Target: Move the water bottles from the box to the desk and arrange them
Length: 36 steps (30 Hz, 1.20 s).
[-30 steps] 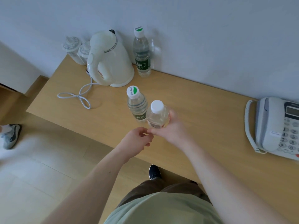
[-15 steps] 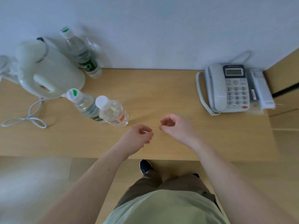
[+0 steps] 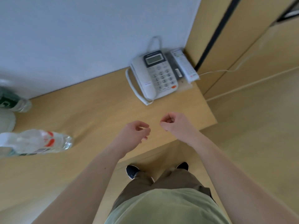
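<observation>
Having released the red-labelled water bottle (image 3: 40,141) standing at the desk's (image 3: 100,110) left edge, both the left hand (image 3: 134,135) and right hand (image 3: 174,123) hang loosely curled, empty, likely heading back to the unseen box.

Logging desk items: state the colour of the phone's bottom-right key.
Orange-red, on the grey-white phone; head view.

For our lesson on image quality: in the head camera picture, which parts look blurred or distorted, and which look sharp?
Head view: the red-labelled bottle and the green-labelled bottle at the left edge are smeared and stretched by the wide lens; the telephone is slightly soft, its keys barely readable; the left hand and right hand look sharpest; light is soft and even, with no glare.
</observation>
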Each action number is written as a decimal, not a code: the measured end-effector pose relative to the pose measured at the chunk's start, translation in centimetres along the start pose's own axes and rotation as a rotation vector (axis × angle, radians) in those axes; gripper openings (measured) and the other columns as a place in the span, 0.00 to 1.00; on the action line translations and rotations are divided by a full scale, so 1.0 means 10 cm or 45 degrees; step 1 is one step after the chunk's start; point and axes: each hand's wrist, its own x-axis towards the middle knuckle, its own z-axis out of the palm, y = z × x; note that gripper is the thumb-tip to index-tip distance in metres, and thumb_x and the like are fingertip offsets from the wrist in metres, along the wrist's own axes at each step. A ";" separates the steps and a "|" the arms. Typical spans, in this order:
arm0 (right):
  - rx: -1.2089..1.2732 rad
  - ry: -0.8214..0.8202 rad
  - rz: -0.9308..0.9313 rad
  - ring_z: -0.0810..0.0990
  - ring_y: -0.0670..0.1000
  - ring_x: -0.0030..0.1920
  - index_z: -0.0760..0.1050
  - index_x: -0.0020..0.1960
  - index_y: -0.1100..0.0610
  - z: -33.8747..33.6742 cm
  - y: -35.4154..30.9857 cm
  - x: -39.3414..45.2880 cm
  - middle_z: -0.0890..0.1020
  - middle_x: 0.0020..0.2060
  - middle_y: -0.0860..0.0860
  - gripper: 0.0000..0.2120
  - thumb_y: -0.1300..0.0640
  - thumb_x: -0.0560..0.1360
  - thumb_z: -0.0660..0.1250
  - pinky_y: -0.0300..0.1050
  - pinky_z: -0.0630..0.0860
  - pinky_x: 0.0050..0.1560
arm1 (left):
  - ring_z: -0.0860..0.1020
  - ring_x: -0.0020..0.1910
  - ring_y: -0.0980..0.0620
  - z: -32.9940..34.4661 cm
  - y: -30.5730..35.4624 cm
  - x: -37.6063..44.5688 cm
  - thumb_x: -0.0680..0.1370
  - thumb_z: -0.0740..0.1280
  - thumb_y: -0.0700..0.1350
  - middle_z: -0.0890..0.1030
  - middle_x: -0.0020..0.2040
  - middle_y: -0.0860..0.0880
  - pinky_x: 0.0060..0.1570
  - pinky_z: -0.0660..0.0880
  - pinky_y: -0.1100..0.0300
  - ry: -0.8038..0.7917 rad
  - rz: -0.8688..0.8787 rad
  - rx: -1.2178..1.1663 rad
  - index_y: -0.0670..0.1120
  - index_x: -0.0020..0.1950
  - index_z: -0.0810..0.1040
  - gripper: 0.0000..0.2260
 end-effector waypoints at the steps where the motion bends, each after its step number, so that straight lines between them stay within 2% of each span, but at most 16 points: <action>1: 0.017 0.027 0.014 0.76 0.46 0.36 0.80 0.43 0.52 -0.14 0.08 -0.05 0.81 0.36 0.48 0.02 0.56 0.75 0.70 0.40 0.72 0.38 | 0.85 0.48 0.51 0.12 0.10 0.02 0.79 0.69 0.50 0.86 0.43 0.54 0.57 0.81 0.47 -0.024 0.013 0.025 0.54 0.53 0.80 0.04; 4: 0.080 0.097 0.060 0.74 0.46 0.34 0.80 0.46 0.54 -0.58 0.35 -0.22 0.80 0.36 0.48 0.02 0.56 0.76 0.69 0.33 0.68 0.31 | 0.85 0.47 0.54 0.52 0.38 0.09 0.79 0.68 0.49 0.86 0.45 0.54 0.57 0.81 0.49 -0.090 0.054 0.089 0.54 0.54 0.80 0.05; 9: 0.212 0.215 0.160 0.76 0.45 0.34 0.80 0.47 0.54 -1.25 0.88 -0.46 0.81 0.35 0.48 0.03 0.55 0.76 0.68 0.40 0.71 0.37 | 0.85 0.47 0.56 1.21 0.80 0.20 0.80 0.68 0.50 0.86 0.47 0.53 0.56 0.81 0.52 -0.183 0.098 0.195 0.53 0.57 0.80 0.07; 12: 0.266 0.312 0.209 0.74 0.40 0.29 0.80 0.46 0.51 -1.60 1.22 -0.59 0.81 0.32 0.44 0.03 0.54 0.75 0.68 0.38 0.70 0.35 | 0.84 0.45 0.59 1.61 1.01 0.27 0.80 0.68 0.51 0.86 0.47 0.54 0.55 0.82 0.54 -0.238 0.134 0.272 0.54 0.58 0.79 0.07; 17: 0.390 0.481 0.270 0.76 0.39 0.30 0.81 0.44 0.47 -2.13 1.68 -0.92 0.82 0.31 0.42 0.03 0.50 0.72 0.69 0.35 0.70 0.31 | 0.84 0.46 0.61 2.25 1.35 0.36 0.80 0.67 0.53 0.85 0.48 0.54 0.53 0.81 0.56 -0.368 0.199 0.364 0.56 0.58 0.79 0.07; 23: 0.596 0.731 0.337 0.79 0.47 0.35 0.81 0.44 0.48 -2.55 2.12 -1.30 0.83 0.33 0.44 0.05 0.52 0.69 0.69 0.44 0.74 0.37 | 0.84 0.44 0.61 2.98 1.73 0.41 0.81 0.68 0.50 0.86 0.47 0.55 0.47 0.79 0.61 -0.541 0.287 0.496 0.54 0.57 0.80 0.06; 29: 0.698 0.912 0.435 0.80 0.49 0.36 0.81 0.45 0.48 -2.92 2.52 -1.59 0.85 0.36 0.47 0.04 0.52 0.71 0.68 0.47 0.74 0.38 | 0.85 0.48 0.56 3.75 2.16 0.56 0.81 0.67 0.49 0.86 0.49 0.53 0.55 0.81 0.52 -0.716 0.312 0.653 0.54 0.55 0.80 0.04; 33: 0.764 1.020 0.489 0.82 0.46 0.38 0.81 0.46 0.49 -3.26 2.76 -1.67 0.86 0.40 0.50 0.04 0.52 0.72 0.69 0.53 0.81 0.46 | 0.85 0.48 0.55 4.26 2.46 0.71 0.82 0.67 0.48 0.86 0.50 0.51 0.56 0.81 0.53 -0.846 0.328 0.727 0.53 0.55 0.81 0.04; 36: 0.795 1.087 0.537 0.83 0.44 0.38 0.81 0.47 0.51 -3.53 2.91 -1.65 0.86 0.40 0.50 0.04 0.54 0.73 0.69 0.56 0.82 0.50 | 0.85 0.49 0.55 4.63 2.72 0.90 0.82 0.67 0.48 0.86 0.50 0.51 0.56 0.81 0.53 -0.928 0.343 0.807 0.53 0.56 0.80 0.05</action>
